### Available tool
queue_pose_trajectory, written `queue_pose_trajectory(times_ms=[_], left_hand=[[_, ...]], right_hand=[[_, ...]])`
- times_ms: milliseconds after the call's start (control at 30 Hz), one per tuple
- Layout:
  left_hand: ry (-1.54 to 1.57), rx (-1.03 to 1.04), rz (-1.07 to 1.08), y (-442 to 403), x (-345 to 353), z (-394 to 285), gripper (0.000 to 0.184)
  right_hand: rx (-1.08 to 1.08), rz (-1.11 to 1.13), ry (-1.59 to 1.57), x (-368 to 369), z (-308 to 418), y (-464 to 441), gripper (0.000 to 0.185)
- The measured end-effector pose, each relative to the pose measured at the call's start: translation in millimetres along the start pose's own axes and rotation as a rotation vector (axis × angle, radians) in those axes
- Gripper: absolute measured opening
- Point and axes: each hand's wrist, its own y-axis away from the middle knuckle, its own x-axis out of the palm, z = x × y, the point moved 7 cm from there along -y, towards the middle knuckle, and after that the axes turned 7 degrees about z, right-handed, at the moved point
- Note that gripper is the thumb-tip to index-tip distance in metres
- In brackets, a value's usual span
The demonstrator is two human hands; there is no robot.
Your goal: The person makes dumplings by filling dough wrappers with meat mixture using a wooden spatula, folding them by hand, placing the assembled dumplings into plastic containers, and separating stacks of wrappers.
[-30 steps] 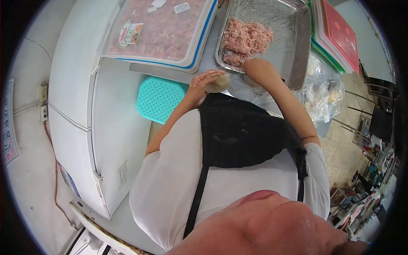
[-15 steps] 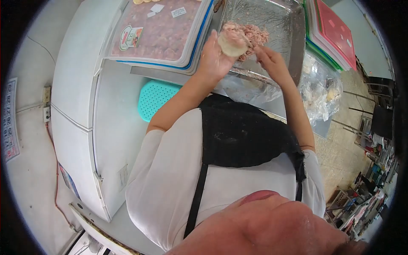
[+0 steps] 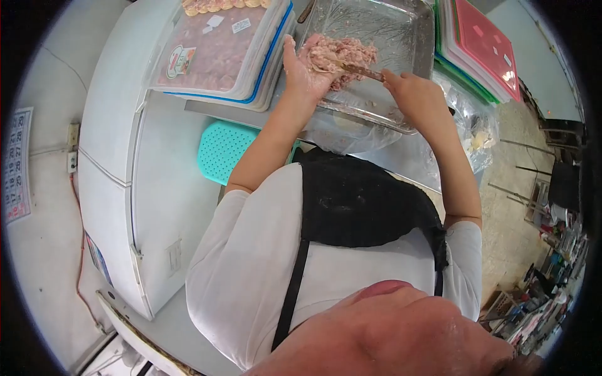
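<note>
In the head view, the left hand [image 3: 302,81], fingers open under the dough wrapper [image 3: 318,68], has come up to the metal tray [image 3: 401,37]; the right hand [image 3: 419,97] now grips a spatula [image 3: 369,73] against it, apparently pressing minced meat [image 3: 357,50] on.

A calendar [image 3: 17,164] hangs on the wall [image 3: 53,219] at left, its numbers turned sideways. Among those that can be read are 25, 26, 27 and 28, in dark print; red figures at its near end are blurred. On the clear lid [image 3: 219,53] at far left, a label [image 3: 182,61] has a red oval emblem and green letters that look like "Ez", the rest too small. The white sticker [image 3: 241,26] on that lid, the paper [image 3: 174,257] on the fridge [image 3: 157,207] and the tag [image 3: 507,60] on the pink tray [image 3: 486,37] at far right are illegible.
</note>
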Motion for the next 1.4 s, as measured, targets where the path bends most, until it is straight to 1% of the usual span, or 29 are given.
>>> queue_pose_trajectory(times_ms=[100, 200, 300, 400, 467, 500, 533, 600, 700, 800, 900, 1000, 1033, 1100, 1133, 1200, 1233, 1333, 1400], left_hand=[[0.024, -0.025, 0.043, -7.2, 5.4, 12.0, 0.073], [0.137, 0.021, -0.054, -7.4, 0.3, 14.0, 0.065], [-0.125, 0.007, 0.299, 1.4, 24.4, 1.0, 0.056], [-0.803, 0.079, 0.386, 22.1, 42.4, 1.4, 0.063], [-1.39, 0.501, 0.487, 35.5, 79.7, -12.5, 0.065], [-1.536, 0.539, 0.536, 38.5, 85.6, -9.8, 0.064], [-1.675, 0.587, 0.585, 41.8, 91.3, -7.1, 0.063], [-1.639, 0.312, 0.707, 34.7, 84.3, 5.4, 0.058], [-1.656, 0.122, 0.933, 29.2, 82.4, 13.3, 0.044], [-1.833, 0.344, 0.861, 42.4, 90.7, 7.1, 0.029], [-1.791, 0.109, 0.648, 13.8, 48.3, 5.3, 0.03], [-1.523, 0.07, 0.393, -0.3, 13.4, -7.5, 0.028], [-1.522, -0.007, 0.337, 0.9, 13.2, -6.5, 0.024], [-1.679, 0.172, 0.504, -1.4, 18.6, -9.9, 0.028], [-1.751, 0.267, 0.592, 1.7, 26.5, -9.8, 0.03], [-1.689, 0.221, 0.47, 14.3, 29.8, -20.2, 0.036], [-1.65, 0.18, 0.44, 24.3, 39.4, -23.7, 0.039], [-1.502, 0.052, 0.383, 50.1, 66.4, -30.8, 0.047], [-1.655, 0.334, 0.521, 51.3, 81.2, -36.9, 0.044]], right_hand=[[-0.164, -0.246, -0.145, 8.8, 9.9, -1.9, 0.031], [-0.249, -0.228, -0.144, 6.0, 1.3, -3.1, 0.032], [-0.232, -0.107, -0.778, 1.6, -35.7, -2.7, 0.034], [-0.175, 0.033, -0.901, -2.5, -47.2, 2.5, 0.036], [-0.227, 0.13, -0.852, -11.9, -44.6, 9.0, 0.036], [-0.256, 0.177, -0.827, -13.3, -42.0, 12.0, 0.035], [-0.321, 0.095, -0.801, -19.9, -39.5, 15.8, 0.034], [-0.441, -0.073, -0.751, -29.6, -34.2, 24.3, 0.031], [-0.515, -0.137, -0.721, -15.9, -24.5, 20.0, 0.031], [-0.541, -0.078, -0.697, 12.9, -33.2, -2.9, 0.029], [-0.462, -0.155, -0.484, 22.2, -54.7, -25.3, 0.03], [-0.281, -0.278, -0.37, 9.0, -37.2, -13.1, 0.031], [-0.337, -0.316, -0.404, 17.4, -33.8, -20.1, 0.031], [-0.433, -0.382, -0.476, 56.0, -32.0, -38.0, 0.032], [-0.344, -0.214, -0.351, 76.7, -41.7, -47.3, 0.032], [-0.174, 0.096, -0.096, 105.6, -71.2, -65.1, 0.032], [-0.145, 0.074, -0.117, 97.3, -74.2, -55.1, 0.032], [-0.191, -0.123, -0.509, 60.5, -87.2, -32.8, 0.031], [-0.226, -0.143, -0.777, 25.4, -79.4, -13.2, 0.03]])
